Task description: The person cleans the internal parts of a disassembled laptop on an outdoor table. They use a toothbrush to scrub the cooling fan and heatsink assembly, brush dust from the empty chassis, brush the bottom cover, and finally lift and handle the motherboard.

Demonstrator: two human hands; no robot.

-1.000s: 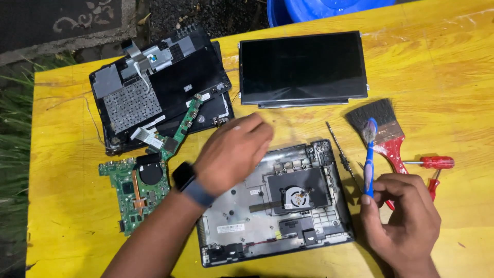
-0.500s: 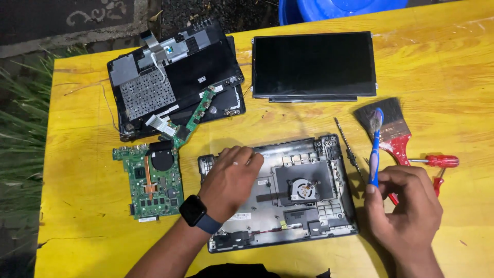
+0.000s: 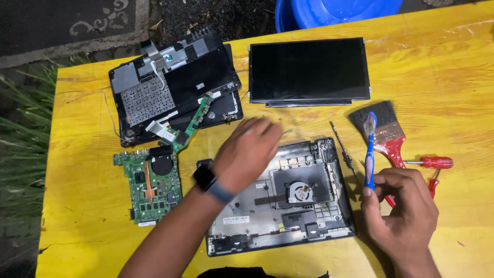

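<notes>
Table: yellow wooden top [image 3: 82,103] fills most of the frame, grass along the left edge, dark ground across the top.
Motherboard: green board [image 3: 150,185] lies flat at lower left, copper pipe and round black fan on it, just left of the forearm.
Keyboard deck: black panel [image 3: 172,87] sits tilted at upper left, underside up, grey mesh patch showing, ribbon cables trailing off it.
Small board: narrow green strip [image 3: 198,116] leans across the deck's lower right corner, one end pointing down at the motherboard.
Left hand: there it is, centre frame [image 3: 247,154], palm down, fingers loosely spread and blurred, over the upper left corner of the base; holding nothing that I can see. Dark watch [image 3: 206,177] on the wrist.
Base: open laptop shell [image 3: 303,206] lies low in the centre, round fan in the middle, forearm crossing its left side.
Screen: bare black panel [image 3: 309,69] lies flat at upper centre, well clear of both hands.
Tub: blue rim [image 3: 334,10] peeks in at the top edge.
Thin driver: slim dark shaft [image 3: 343,152] lies just right of the base.
Right hand: lower right [image 3: 404,206], fingers curled snug round a blue toothbrush [image 3: 369,154], bristles up.
Paintbrush: red handle, dark bristles [image 3: 386,126], lying behind the toothbrush head.
Red screwdriver: [image 3: 429,162] flat on the table at far right, just above the right hand.
</notes>
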